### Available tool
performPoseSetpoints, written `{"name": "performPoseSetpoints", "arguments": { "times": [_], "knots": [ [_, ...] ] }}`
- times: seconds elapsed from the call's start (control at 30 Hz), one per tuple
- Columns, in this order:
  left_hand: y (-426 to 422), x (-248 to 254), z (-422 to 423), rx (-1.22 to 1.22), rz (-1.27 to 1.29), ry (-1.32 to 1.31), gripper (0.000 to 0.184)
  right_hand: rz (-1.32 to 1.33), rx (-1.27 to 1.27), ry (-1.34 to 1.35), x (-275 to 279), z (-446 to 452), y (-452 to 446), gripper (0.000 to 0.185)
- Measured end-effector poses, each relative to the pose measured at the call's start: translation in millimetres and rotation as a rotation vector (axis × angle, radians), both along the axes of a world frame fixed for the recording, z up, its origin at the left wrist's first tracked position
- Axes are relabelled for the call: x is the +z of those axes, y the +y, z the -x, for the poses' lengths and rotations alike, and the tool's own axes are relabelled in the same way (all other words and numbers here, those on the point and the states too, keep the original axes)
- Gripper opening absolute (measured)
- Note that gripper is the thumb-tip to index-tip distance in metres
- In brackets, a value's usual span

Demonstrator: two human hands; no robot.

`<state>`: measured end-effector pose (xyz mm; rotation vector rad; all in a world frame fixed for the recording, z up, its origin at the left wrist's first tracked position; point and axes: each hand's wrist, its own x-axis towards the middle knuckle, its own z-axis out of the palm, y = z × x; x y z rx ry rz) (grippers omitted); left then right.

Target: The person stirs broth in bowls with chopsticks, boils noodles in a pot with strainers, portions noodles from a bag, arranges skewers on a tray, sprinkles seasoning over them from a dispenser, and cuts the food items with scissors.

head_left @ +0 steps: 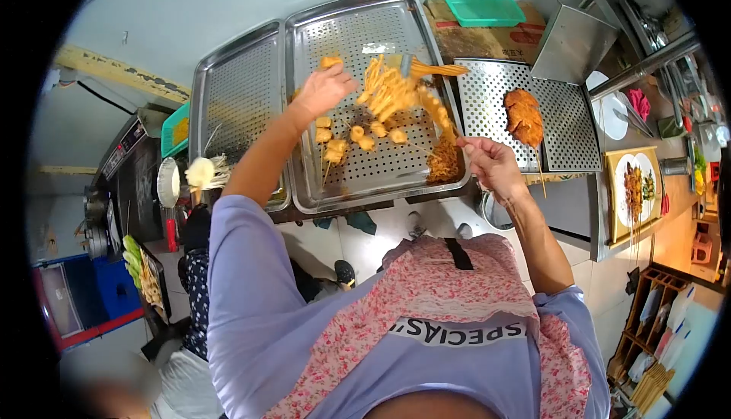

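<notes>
Over the large perforated metal tray, my left hand has its fingers curled together beside a golden fried piece; what they hold, if anything, is hidden. My right hand pinches a thin skewer at the tray's right edge, with fried food along it. Between my hands lies a pile of golden fried strands, perhaps enoki mushrooms. A brush with a wooden handle lies at their far side. Several skewered fried cubes are nearer me. Brown crumbly food sits in the right corner.
Left stands a second perforated tray. Right, a fried flat cutlet on a stick rests on a perforated plate. A green basket stands behind. At lower left, another person's arm is beside a pale mushroom bunch.
</notes>
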<state>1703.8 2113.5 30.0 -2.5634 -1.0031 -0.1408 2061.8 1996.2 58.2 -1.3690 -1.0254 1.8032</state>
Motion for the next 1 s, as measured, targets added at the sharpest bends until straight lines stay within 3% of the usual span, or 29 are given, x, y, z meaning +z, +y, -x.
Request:
{"name": "performPoseSetpoints", "arguments": {
  "times": [0.2, 0.3, 0.47, 0.5, 0.53, 0.6, 0.63, 0.67, 0.7, 0.73, 0.77, 0.8, 0.83, 0.87, 0.9, 0.97, 1.0],
  "knots": [
    [-13.7, 5.4, -20.2, 0.378, 0.085, -0.114, 0.02, -0.15, -0.147, 0.221, -6.7, 15.3, 4.6, 0.02],
    [-10.7, 18.4, -39.8, 0.741, 0.258, -0.164, 0.016, -0.342, -0.224, 0.117, -21.2, 32.8, 9.6, 0.023],
    [-4.0, 33.4, -63.9, 0.966, 0.206, -0.504, 0.016, -0.588, -0.307, 0.021, -15.0, 71.1, 13.8, 0.021],
    [-5.0, 39.9, -71.7, 1.016, 0.202, -0.552, 0.018, -0.604, -0.223, -0.092, -13.8, 75.9, 16.6, 0.022],
    [-6.9, 46.2, -80.3, 1.036, 0.193, -0.593, 0.018, -0.616, -0.14, -0.206, -15.3, 80.3, 21.7, 0.023],
    [-14.9, 58.6, -98.4, 1.078, 0.179, -0.669, 0.019, -0.706, -0.133, -0.078, -26.3, 96.8, 33.9, 0.024],
    [-15.3, 61.7, -100.4, 1.076, 0.259, -0.701, 0.023, -0.61, -0.137, -0.131, -24.8, 93.4, 34.7, 0.024],
    [-11.0, 49.0, -91.4, 1.066, 0.152, -0.567, 0.025, -0.647, -0.203, -0.148, -14.2, 88.8, 34.5, 0.025],
    [-0.3, 31.3, -84.0, 1.027, 0.057, -0.443, 0.028, -0.591, -0.257, 0.041, -7.4, 84.5, 32.1, 0.025],
    [-7.2, 20.1, -75.3, 0.743, -0.07, -0.546, 0.028, -0.825, -0.316, -0.091, -8.7, 76.7, 29.9, 0.025],
    [-14.0, 38.5, -89.2, 0.695, 0.042, -0.619, 0.027, -0.696, -0.139, -0.207, -5.7, 69.7, 34.0, 0.026],
    [-4.7, 40.8, -93.6, 0.844, 0.19, -0.687, 0.026, -0.584, 0.059, -0.335, -2.0, 62.1, 37.9, 0.028],
    [1.5, 33.4, -90.7, 0.828, 0.066, -0.594, 0.025, -0.822, -0.172, -0.153, -32.6, 85.6, 51.7, 0.026],
    [-1.2, 33.9, -91.3, 0.826, -0.021, -0.612, 0.022, -0.775, -0.111, -0.253, -19.9, 76.2, 58.7, 0.025],
    [-9.5, 48.4, -105.0, 0.86, 0.118, -0.738, 0.022, -0.701, -0.098, -0.258, -3.1, 54.7, 54.7, 0.025],
    [-5.3, 26.1, -90.0, 0.911, 0.168, -0.584, 0.019, -0.671, -0.053, -0.239, 17.2, 12.0, 48.8, 0.026],
    [-2.7, 4.1, -72.2, 0.884, 0.177, -0.781, 0.019, -0.698, -0.022, -0.228, 17.5, -5.6, 45.7, 0.027]
  ]
}}
